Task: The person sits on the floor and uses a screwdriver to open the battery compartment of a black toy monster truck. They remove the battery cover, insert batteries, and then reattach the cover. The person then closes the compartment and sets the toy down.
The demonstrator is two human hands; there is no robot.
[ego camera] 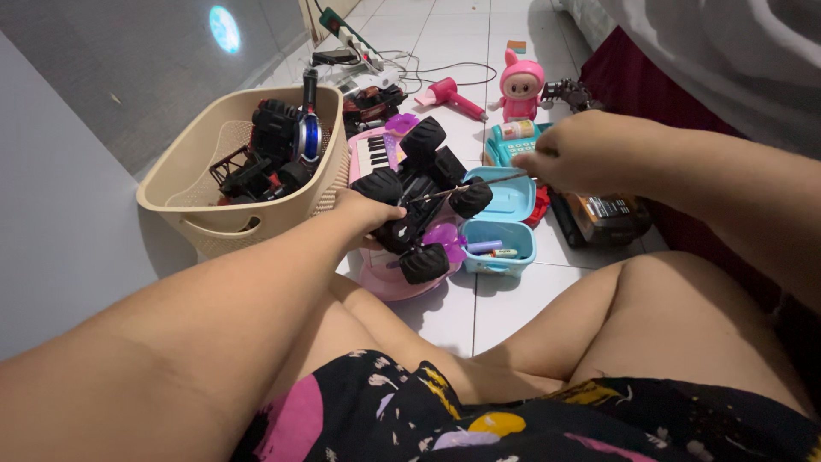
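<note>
Black plastic and fat rubber tyres fill the middle of the view: a toy monster truck [421,198] is held tipped up above the white tiled floor [505,308], just in front of the person's bare knees. The left hand [369,212] is closed around the truck's near side; its fingers are mostly hidden behind the body and one wheel, so only the knuckles and thumb show. The right hand [575,154] is clenched in a pinch on the end of a thin dark rod [466,186] that runs from the truck's middle out to the fingers. Where the rod joins the truck is hard to make out among the dark parts.

Under the truck lies a pink toy keyboard [375,154], largely covered by it. Just beside it on the right sits a light blue open case [505,224] with small bits inside, too small to identify. A teal toy phone [510,141] is partly hidden behind the right hand.

To the left stands a beige plastic basket [184,192] holding more dark toy vehicles in a jumble. Farther back are a pink doll [522,85], a pink toy hairdryer [449,92] and a power strip [355,43] with cables. A dark box [603,218] lies beneath the right forearm, partly covered. The person's patterned black garment is cut off at the bottom edge.
</note>
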